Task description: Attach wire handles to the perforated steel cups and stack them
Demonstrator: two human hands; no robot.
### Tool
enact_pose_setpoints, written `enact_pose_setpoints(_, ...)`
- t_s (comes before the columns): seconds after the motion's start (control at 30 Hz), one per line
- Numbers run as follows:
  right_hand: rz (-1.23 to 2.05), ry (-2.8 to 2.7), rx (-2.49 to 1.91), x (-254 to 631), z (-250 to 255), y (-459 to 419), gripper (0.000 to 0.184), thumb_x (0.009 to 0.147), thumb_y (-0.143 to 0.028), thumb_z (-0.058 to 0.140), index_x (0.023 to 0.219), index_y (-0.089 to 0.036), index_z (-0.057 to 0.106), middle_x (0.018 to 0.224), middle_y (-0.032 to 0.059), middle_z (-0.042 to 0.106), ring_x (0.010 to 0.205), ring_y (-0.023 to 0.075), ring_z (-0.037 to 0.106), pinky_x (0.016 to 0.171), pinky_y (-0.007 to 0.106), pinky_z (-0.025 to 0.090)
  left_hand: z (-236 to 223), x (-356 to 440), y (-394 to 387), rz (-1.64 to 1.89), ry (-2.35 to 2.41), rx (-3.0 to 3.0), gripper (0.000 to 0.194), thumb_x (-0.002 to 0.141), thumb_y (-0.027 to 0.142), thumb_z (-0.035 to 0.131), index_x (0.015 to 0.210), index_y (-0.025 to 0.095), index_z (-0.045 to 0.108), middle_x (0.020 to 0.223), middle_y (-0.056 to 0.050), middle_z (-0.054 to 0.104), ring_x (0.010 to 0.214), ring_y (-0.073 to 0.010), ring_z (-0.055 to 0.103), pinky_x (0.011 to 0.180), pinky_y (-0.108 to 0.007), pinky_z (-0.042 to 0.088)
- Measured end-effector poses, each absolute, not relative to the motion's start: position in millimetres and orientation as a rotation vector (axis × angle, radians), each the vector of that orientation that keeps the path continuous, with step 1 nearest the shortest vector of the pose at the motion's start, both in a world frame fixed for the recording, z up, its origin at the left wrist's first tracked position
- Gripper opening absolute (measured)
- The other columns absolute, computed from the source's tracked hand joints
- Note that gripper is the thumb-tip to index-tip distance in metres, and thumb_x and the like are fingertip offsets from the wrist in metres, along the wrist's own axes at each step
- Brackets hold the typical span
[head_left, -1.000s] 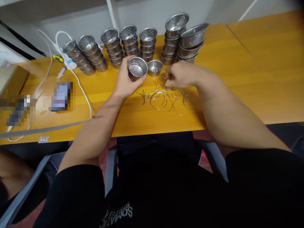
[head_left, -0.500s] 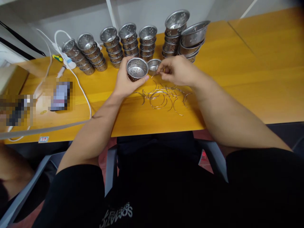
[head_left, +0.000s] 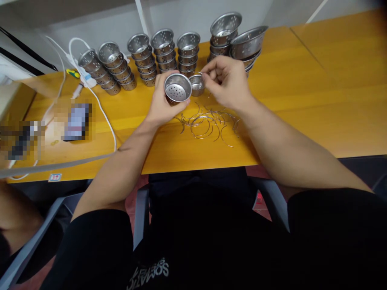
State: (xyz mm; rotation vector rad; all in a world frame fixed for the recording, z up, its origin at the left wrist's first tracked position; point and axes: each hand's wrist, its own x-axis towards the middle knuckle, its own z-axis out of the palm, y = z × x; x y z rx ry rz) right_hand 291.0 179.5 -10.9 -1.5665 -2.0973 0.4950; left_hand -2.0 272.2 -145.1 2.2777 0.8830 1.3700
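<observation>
My left hand (head_left: pixel 161 98) is closed around a perforated metal cup (head_left: pixel 178 89), its open mouth tilted towards me. Just right of it, a smaller-looking metal cup (head_left: pixel 197 86) stands on the table, partly hidden by my hands. My right hand (head_left: pixel 225 78) pinches a thin curved wire (head_left: pixel 200 73) between thumb and fingers above that second cup; most of the wire is hidden. In front of both hands lies a loose pile of curved metal wires (head_left: pixel 205 121).
Stacks of perforated cups (head_left: pixel 163 50) line the back of the table, with wider ones (head_left: pixel 249 44) leaning at the right. A phone (head_left: pixel 77 121), white cables (head_left: pixel 101 108) and a yellow-green item (head_left: pixel 73 73) lie at left. Another person's limb (head_left: pixel 18 213) shows at lower left.
My right hand has lifted slightly and turned, with the wire now higher near the second cup. My left hand has shifted the held cup a little to the right.
</observation>
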Motion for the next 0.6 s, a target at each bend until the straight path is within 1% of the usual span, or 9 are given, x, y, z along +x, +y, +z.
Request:
enact_pose_setpoints(0.1,0.509,-2.074,-1.541,288.3,-9.5,176.4,0.069,0.125,-0.076,0.043,0.168,-0.033,0.075,0.151,0.0160,0.092,0.123,0.0373,0.076,0.104,0.052,0.060,-148.7,2.6,270.7,1.440,0.910,2.221,0.098,0.092,0.087,0.114,0.163,0.037,0.069,0.163,-0.013,0.074,0.159,-0.0452,0.075,0.146,-0.069,0.063)
enact_pose_setpoints(0.17,0.515,-2.097,-1.563,284.7,-8.8,173.2,0.083,0.122,-0.091,0.039,0.173,-0.036,0.073,0.152,0.0153,0.092,0.127,0.0405,0.075,0.100,0.054,0.059,-153.4,5.9,271.6,1.420,0.896,2.189,0.098,0.093,0.086,0.113,0.163,0.037,0.067,0.160,-0.013,0.077,0.154,-0.0434,0.078,0.142,-0.068,0.065)
enact_pose_setpoints(0.23,0.502,-2.145,-1.615,280.8,-8.3,169.9,0.103,0.113,-0.108,0.038,0.180,-0.037,0.071,0.149,0.0152,0.094,0.131,0.0438,0.073,0.097,0.055,0.057,-158.0,9.6,272.9,1.410,0.867,2.169,0.098,0.096,0.085,0.111,0.166,0.037,0.063,0.158,-0.013,0.079,0.150,-0.0424,0.081,0.137,-0.067,0.068)
enact_pose_setpoints(0.3,0.484,-2.184,-1.658,278.1,-8.2,167.8,0.117,0.104,-0.119,0.040,0.184,-0.039,0.069,0.142,0.0150,0.095,0.132,0.0464,0.073,0.094,0.057,0.057,-161.1,13.9,273.2,1.409,0.861,2.162,0.098,0.097,0.082,0.111,0.168,0.037,0.061,0.159,-0.014,0.079,0.150,-0.0431,0.082,0.135,-0.067,0.069)
enact_pose_setpoints(0.33,0.482,-2.185,-1.669,277.6,-8.5,167.5,0.120,0.101,-0.122,0.040,0.184,-0.040,0.070,0.139,0.0146,0.095,0.132,0.0471,0.073,0.093,0.058,0.057,-161.9,16.2,272.9,1.405,0.871,2.161,0.098,0.097,0.079,0.111,0.169,0.037,0.060,0.161,-0.014,0.079,0.152,-0.0437,0.082,0.136,-0.068,0.069)
enact_pose_setpoints(0.4,0.493,-2.154,-1.670,278.3,-9.5,168.4,0.120,0.100,-0.122,0.037,0.183,-0.043,0.070,0.135,0.0137,0.095,0.130,0.0476,0.074,0.092,0.059,0.058,-162.6,20.9,271.4,1.386,0.884,2.164,0.099,0.100,0.073,0.110,0.176,0.038,0.057,0.167,-0.015,0.077,0.157,-0.0437,0.081,0.141,-0.068,0.068)
enact_pose_setpoints(0.5,0.518,-2.072,-1.633,281.1,-10.9,171.2,0.112,0.106,-0.115,0.032,0.182,-0.043,0.071,0.130,0.0144,0.095,0.131,0.0473,0.075,0.094,0.061,0.058,-160.9,25.1,268.0,1.409,0.820,2.155,0.097,0.105,0.072,0.105,0.182,0.041,0.054,0.172,-0.014,0.075,0.159,-0.0424,0.081,0.146,-0.071,0.065)
enact_pose_setpoints(0.53,0.529,-2.052,-1.621,281.8,-11.1,171.8,0.109,0.107,-0.113,0.033,0.181,-0.042,0.073,0.129,0.0146,0.095,0.131,0.0470,0.074,0.095,0.061,0.057,-159.4,25.3,266.8,1.424,0.806,2.142,0.096,0.103,0.073,0.107,0.180,0.043,0.057,0.172,-0.013,0.075,0.158,-0.0425,0.081,0.146,-0.073,0.064)
enact_pose_setpoints(0.6,0.539,-2.036,-1.630,282.2,-11.0,172.1,0.106,0.106,-0.112,0.038,0.180,-0.044,0.074,0.127,0.0140,0.096,0.131,0.0468,0.073,0.095,0.060,0.057,-155.7,24.2,264.4,1.437,0.833,2.118,0.096,0.092,0.075,0.117,0.169,0.043,0.067,0.168,-0.012,0.077,0.156,-0.0442,0.079,0.148,-0.075,0.063)
